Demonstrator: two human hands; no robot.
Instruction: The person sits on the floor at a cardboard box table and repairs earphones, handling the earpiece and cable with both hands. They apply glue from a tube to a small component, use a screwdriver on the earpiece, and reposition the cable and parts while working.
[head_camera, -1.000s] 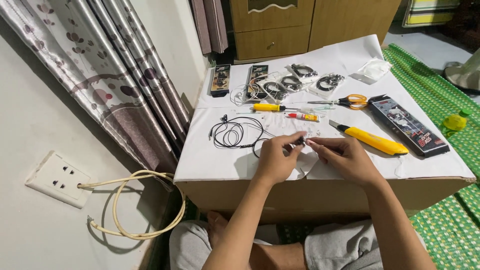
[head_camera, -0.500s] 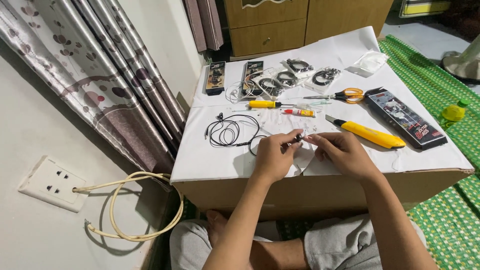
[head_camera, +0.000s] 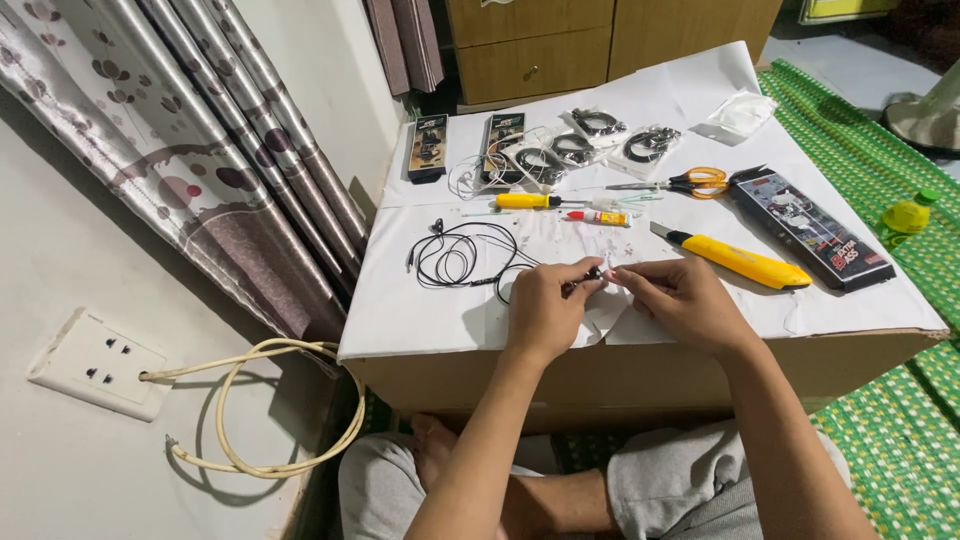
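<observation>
My left hand (head_camera: 545, 305) pinches the small black end of a black earphone cable (head_camera: 462, 255), which lies coiled on the white paper (head_camera: 420, 310) just left of the hand. My right hand (head_camera: 680, 298) meets it fingertip to fingertip and holds a tiny piece too small to make out. Both hands rest near the front edge of a cardboard box (head_camera: 640, 375) that serves as a table. A yellow utility knife (head_camera: 735, 258) lies just right of my right hand.
Behind the hands lie a yellow-handled screwdriver (head_camera: 530, 200), a small glue tube (head_camera: 598, 217), orange scissors (head_camera: 690, 182), a long black package (head_camera: 810, 228) and several bagged black cables (head_camera: 590, 135). A curtain (head_camera: 230, 150), wall socket (head_camera: 95, 362) and cream cord (head_camera: 270, 420) are left; a green bottle (head_camera: 908, 215) right.
The view has tilted down slightly, so the box sits higher in frame. Both hands stay together at the cable end with only small finger movements.
</observation>
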